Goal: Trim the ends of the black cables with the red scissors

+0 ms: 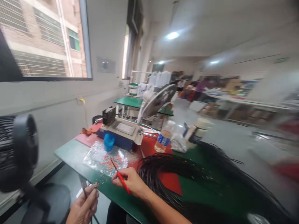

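Observation:
My right hand (133, 182) is closed on a slim pointed tool with a red handle (123, 182); whether it is tweezers I cannot tell. Its thin dark tip points up and left, over a clear plastic bag (93, 157) strewn with small orange-red bits (112, 163). Lower left, just off the table's front edge, my left hand (85, 202) pinches a black cable (94, 219), whose lower part hangs below the hand. A small orange-brown end shows at the fingertips. Right of my right hand lies a large bundle of black cables (151, 174).
A blue cup (109, 142) stands by a blue-and-metal bench device (123, 133). Behind the cables are a labelled bottle of pale liquid (164, 137) and a cream container (198, 132). One fan (18, 152) stands left, another (158, 102) beyond the green table (67, 151). People (198, 88) are farther back.

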`<act>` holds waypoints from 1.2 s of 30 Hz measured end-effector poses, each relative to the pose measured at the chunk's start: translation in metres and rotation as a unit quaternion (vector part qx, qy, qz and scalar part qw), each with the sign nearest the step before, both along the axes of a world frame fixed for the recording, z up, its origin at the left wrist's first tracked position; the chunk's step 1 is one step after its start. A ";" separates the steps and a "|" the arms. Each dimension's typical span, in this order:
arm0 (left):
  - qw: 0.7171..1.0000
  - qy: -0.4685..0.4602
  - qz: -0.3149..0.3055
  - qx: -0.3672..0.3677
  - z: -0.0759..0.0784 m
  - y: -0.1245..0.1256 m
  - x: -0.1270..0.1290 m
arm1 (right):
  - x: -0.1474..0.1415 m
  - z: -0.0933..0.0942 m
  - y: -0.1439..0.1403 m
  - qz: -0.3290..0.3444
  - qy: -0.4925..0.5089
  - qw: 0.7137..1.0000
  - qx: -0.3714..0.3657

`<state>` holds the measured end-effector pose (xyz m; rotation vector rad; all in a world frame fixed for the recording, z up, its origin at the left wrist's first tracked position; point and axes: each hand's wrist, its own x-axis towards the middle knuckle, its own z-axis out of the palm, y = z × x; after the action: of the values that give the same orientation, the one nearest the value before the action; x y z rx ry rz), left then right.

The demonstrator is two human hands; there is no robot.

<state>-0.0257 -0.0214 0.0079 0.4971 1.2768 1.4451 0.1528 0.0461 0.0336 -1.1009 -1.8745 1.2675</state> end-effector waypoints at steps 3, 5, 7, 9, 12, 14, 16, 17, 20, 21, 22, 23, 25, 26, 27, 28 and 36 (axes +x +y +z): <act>0.998 -0.059 0.026 0.007 0.003 -0.005 -0.006 | -0.024 -0.007 -0.003 0.072 -0.035 0.996 0.039; 0.997 -0.070 0.034 0.007 0.004 -0.010 -0.010 | -0.031 -0.011 -0.005 0.099 -0.055 0.993 0.044; 0.996 -0.072 0.045 0.003 0.003 -0.012 -0.012 | -0.034 -0.016 -0.007 0.113 -0.062 0.991 0.031; 0.996 -0.074 0.050 0.004 0.000 -0.011 -0.013 | -0.035 -0.022 -0.009 0.115 -0.062 0.991 0.030; 0.997 -0.078 0.027 0.003 -0.004 -0.007 -0.011 | -0.034 -0.028 -0.012 0.112 -0.069 0.990 0.046; 0.997 -0.076 0.013 0.000 -0.005 -0.005 -0.008 | -0.034 -0.031 -0.014 0.109 -0.085 0.989 0.057; 0.998 -0.066 0.011 -0.003 -0.005 -0.004 -0.003 | -0.033 -0.033 -0.015 0.105 -0.104 0.987 0.067; 0.998 -0.057 0.012 -0.006 -0.004 -0.004 -0.001 | -0.032 -0.033 -0.016 0.103 -0.114 0.985 0.072; 1.000 0.004 0.020 -0.012 -0.005 -0.003 0.002 | -0.031 -0.034 -0.016 0.100 -0.132 0.983 0.079; 0.999 0.031 0.021 -0.013 -0.005 -0.003 0.003 | -0.030 -0.034 -0.016 0.101 -0.134 0.983 0.080; 0.998 0.056 0.018 -0.013 -0.005 -0.002 0.003 | -0.029 -0.033 -0.017 0.103 -0.135 0.982 0.079; 0.997 0.080 0.015 -0.015 -0.006 -0.002 0.003 | -0.028 -0.032 -0.017 0.105 -0.134 0.982 0.079; 0.993 0.119 0.006 -0.016 -0.006 -0.002 0.003 | -0.027 -0.031 -0.016 0.108 -0.130 0.983 0.074; 0.990 0.139 0.001 -0.017 -0.007 -0.002 0.003 | -0.026 -0.030 -0.016 0.110 -0.128 0.983 0.070; 0.987 0.162 -0.004 -0.018 -0.007 -0.002 0.003 | -0.025 -0.029 -0.016 0.112 -0.126 0.984 0.066; 0.982 0.187 -0.005 -0.017 -0.007 -0.002 0.004 | -0.024 -0.028 -0.016 0.114 -0.124 0.984 0.062; 0.934 0.354 -0.014 0.037 0.011 -0.003 0.001 | -0.020 -0.024 -0.014 0.100 -0.155 0.980 0.079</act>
<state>-0.0243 -0.0248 0.0187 1.1548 1.7618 1.3325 0.1332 0.0320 0.0096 -1.0947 -2.3271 1.0755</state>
